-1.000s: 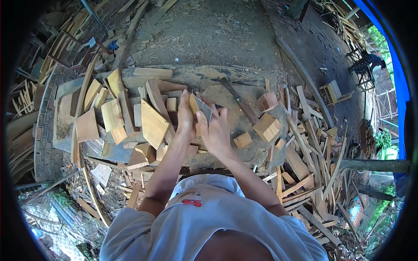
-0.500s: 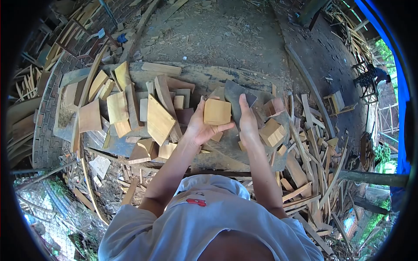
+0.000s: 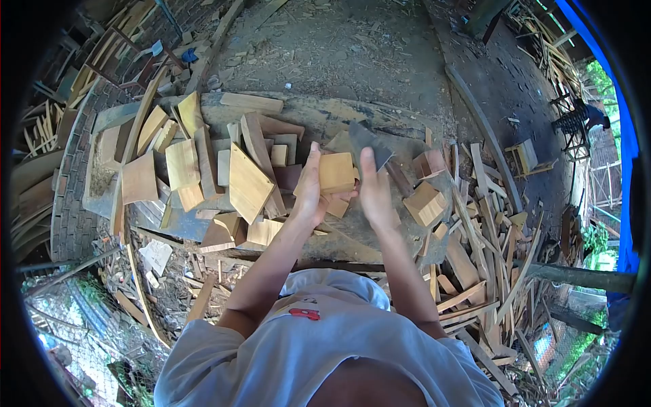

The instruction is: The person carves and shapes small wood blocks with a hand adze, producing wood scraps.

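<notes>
A small yellowish wooden block [image 3: 336,172] is held in my left hand [image 3: 311,193], with the thumb along its left side and the fingers under and around its lower right. Just right of the block is my right hand [image 3: 377,193], slightly blurred, holding a dark grey sheet [image 3: 370,145] that sticks out above the thumb. The right hand's fingers are close to the block's right side; whether they touch it cannot be told. Both hands are above a worn wooden workbench [image 3: 325,252].
Wood offcuts stand left on the bench, among them a pale angled board [image 3: 249,183]. More blocks [image 3: 425,204] lie at its right. Scrap strips [image 3: 475,237] pile up beyond the right end. A person in dark clothing [image 3: 591,117] is at the far right.
My right hand has moved left, closer to the block, and the grey sheet has tilted with it. The block and my left hand have turned slightly.
</notes>
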The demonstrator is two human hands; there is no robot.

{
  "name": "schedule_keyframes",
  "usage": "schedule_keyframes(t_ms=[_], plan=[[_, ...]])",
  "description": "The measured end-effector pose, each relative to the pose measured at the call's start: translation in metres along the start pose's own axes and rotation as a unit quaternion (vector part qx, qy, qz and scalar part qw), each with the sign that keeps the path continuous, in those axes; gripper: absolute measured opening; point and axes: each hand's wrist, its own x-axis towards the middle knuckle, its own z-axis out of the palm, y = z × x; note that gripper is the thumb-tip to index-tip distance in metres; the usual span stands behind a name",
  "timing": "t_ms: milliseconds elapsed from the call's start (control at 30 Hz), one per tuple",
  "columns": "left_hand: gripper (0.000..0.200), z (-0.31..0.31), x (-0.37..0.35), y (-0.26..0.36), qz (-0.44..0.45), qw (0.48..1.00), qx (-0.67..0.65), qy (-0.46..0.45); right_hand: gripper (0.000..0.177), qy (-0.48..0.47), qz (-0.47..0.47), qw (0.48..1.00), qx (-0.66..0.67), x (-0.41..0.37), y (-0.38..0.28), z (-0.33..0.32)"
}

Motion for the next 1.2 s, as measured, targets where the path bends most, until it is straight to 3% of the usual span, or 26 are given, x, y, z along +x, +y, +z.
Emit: schedule_keyframes(t_ms=[33,67,100,133,233,267,300,367,400,500,567,633,700,767,800,900,933,1033,1067,1167,1200], plan=[[0.054,-0.003,0.003,0.001,0.000,1.000,-0.001,-0.001,0.059,0.000,-0.001,1.000,-0.001,-0.007,0.002,0.004],[0.049,-0.008,0.008,0.002,0.011,0.999,0.006,0.038,0.053,0.014,-0.155,0.972,-0.176,-0.018,0.005,0.010],[0.044,-0.009,0.009,0.003,0.021,0.997,0.014,0.076,0.048,0.028,-0.299,0.891,-0.341,-0.026,0.007,0.013],[0.035,-0.008,0.009,0.003,0.034,0.996,0.017,0.076,0.041,0.019,-0.315,0.876,-0.364,-0.026,0.010,0.012],[0.034,-0.005,0.002,-0.012,0.020,0.996,0.064,0.058,0.040,0.025,-0.270,0.875,-0.401,-0.005,0.004,0.005],[0.033,0.000,0.001,-0.015,0.024,0.996,0.031,0.079,0.039,0.021,-0.214,0.895,-0.391,-0.004,-0.002,0.006],[0.033,-0.004,0.004,-0.014,0.024,0.996,0.031,0.077,0.039,0.022,-0.215,0.895,-0.391,-0.006,0.001,0.008],[0.031,-0.023,0.022,-0.012,0.073,0.991,0.063,0.088,0.036,0.042,-0.324,0.862,-0.388,-0.016,0.009,0.017],[0.020,-0.025,0.029,-0.004,0.065,0.994,-0.015,0.081,0.034,0.014,-0.304,0.868,-0.391,-0.028,0.011,0.022],[0.019,-0.020,0.025,0.001,0.109,0.991,0.008,0.078,0.036,0.003,-0.316,0.876,-0.363,-0.022,0.012,0.023],[0.018,-0.026,0.029,-0.006,0.117,0.990,0.000,0.080,0.040,-0.020,-0.277,0.895,-0.348,-0.011,-0.007,0.022],[0.029,-0.025,0.028,-0.007,0.095,0.992,0.055,0.059,0.045,0.007,-0.150,0.935,-0.321,0.014,-0.011,0.016],[0.031,-0.022,0.024,-0.002,0.082,0.994,0.043,0.051,0.047,0.002,-0.156,0.946,-0.284,0.008,-0.005,0.017],[0.017,-0.020,0.026,0.007,0.041,0.994,-0.038,0.096,0.047,-0.002,-0.270,0.897,-0.349,-0.011,0.008,0.021],[0.019,-0.024,0.026,0.009,0.059,0.996,-0.012,0.065,0.047,-0.023,-0.278,0.905,-0.320,-0.016,0.005,0.024],[0.033,-0.020,0.017,0.000,0.035,0.995,0.051,0.081,0.044,0.018,-0.227,0.925,-0.304,0.008,0.001,0.016],[0.034,-0.018,0.017,-0.006,0.018,0.998,0.001,0.066,0.041,0.013,-0.174,0.945,-0.277,0.009,-0.008,0.015],[0.033,-0.013,0.012,0.003,0.035,0.996,0.031,0.080,0.039,0.034,-0.263,0.916,-0.302,-0.003,0.011,0.018],[0.026,-0.010,0.013,0.011,-0.018,0.994,0.005,0.112,0.039,0.027,-0.303,0.902,-0.306,-0.009,0.016,0.021],[0.027,-0.014,0.015,0.004,0.004,0.997,0.030,0.077,0.038,0.029,-0.263,0.913,-0.309,-0.001,0.013,0.017],[0.026,-0.003,0.009,-0.002,0.024,0.992,0.063,0.106,0.037,0.054,-0.235,0.913,-0.330,0.008,0.006,0.014]])
